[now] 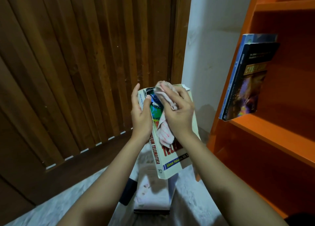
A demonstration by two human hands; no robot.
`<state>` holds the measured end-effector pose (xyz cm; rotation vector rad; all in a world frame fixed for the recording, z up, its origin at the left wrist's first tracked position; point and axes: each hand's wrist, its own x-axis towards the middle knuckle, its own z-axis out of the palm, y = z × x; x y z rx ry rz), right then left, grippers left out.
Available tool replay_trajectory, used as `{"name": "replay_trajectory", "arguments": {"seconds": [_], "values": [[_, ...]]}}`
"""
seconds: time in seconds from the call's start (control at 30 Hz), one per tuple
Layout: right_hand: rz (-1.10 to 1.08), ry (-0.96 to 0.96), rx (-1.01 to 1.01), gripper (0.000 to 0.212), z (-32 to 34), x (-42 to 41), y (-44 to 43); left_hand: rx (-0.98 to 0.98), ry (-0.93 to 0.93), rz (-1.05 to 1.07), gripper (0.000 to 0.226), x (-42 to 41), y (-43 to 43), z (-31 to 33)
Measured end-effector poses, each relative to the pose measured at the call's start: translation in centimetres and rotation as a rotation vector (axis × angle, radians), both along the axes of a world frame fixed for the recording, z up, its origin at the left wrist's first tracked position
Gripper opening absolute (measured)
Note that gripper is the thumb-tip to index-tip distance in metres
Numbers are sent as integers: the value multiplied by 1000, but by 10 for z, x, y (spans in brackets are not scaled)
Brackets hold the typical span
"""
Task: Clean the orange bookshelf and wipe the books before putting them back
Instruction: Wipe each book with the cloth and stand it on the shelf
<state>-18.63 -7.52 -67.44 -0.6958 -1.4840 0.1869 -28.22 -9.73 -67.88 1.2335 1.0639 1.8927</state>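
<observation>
A thick white paperback (170, 161) with a blue author strip is held up in front of me. My left hand (140, 114) grips its spine side near the top. My right hand (179, 114) holds a bunched white cloth with thin red stripes (166, 134) against the front cover. The orange bookshelf (272, 135) stands at the right. On one of its shelves two books lean: a dark book (250, 82) in front and a blue one (238, 58) behind it.
A brown slatted wooden door (76, 72) fills the left and centre. A white wall (209, 46) sits between it and the shelf. More books (153, 196) lie piled on the pale floor (71, 196) below my arms.
</observation>
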Motion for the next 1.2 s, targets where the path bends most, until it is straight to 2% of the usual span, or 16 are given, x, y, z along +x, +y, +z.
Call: {"name": "replay_trajectory", "arguments": {"seconds": [0.07, 0.13, 0.2, 0.27, 0.33, 0.43, 0.57, 0.6, 0.73, 0.8, 0.9, 1.0, 1.1, 1.2], "values": [[-26, -117, 112, 34, 9, -9, 0, 12, 23, 6, 44, 2, -1, 2], [-69, -164, 119, 34, 10, -5, 13, 15, -24, -10, 42, 2, -1, 4], [-111, -30, -28, 34, 9, 11, 29, 4, -99, -42, 39, -1, -2, 4], [-140, 172, -267, 31, 5, 29, 37, 7, -114, -47, 39, -2, -3, 5], [-177, 234, -372, 30, -4, 34, 35, 12, -94, -46, 39, 1, -3, 6], [-113, 127, -210, 30, -14, 17, 12, 13, -91, -20, 37, 5, 3, 3], [-30, -223, 57, 35, -38, 11, -21, 9, -95, 67, 32, -4, 8, 1], [-35, -215, 30, 34, -43, 18, -20, 8, -123, 61, 30, -8, 9, 2], [-119, 125, -413, 28, -44, 43, -1, 20, -152, 42, 28, -14, 9, 8], [-185, 150, -449, 25, -43, 42, 4, 24, -143, 42, 26, -11, 9, 9], [-107, 103, -316, 24, -34, 21, -4, 10, -116, 47, 23, -8, 13, 8], [6, -47, -156, 26, -28, 7, -17, 18, -77, 97, 24, -9, 17, 7], [115, -291, 29, 33, -40, 6, -30, -12, -153, 143, 22, -18, 19, 10], [207, -398, 110, 32, -57, 15, -37, -54, -251, 131, 21, -31, 18, 12]]}}
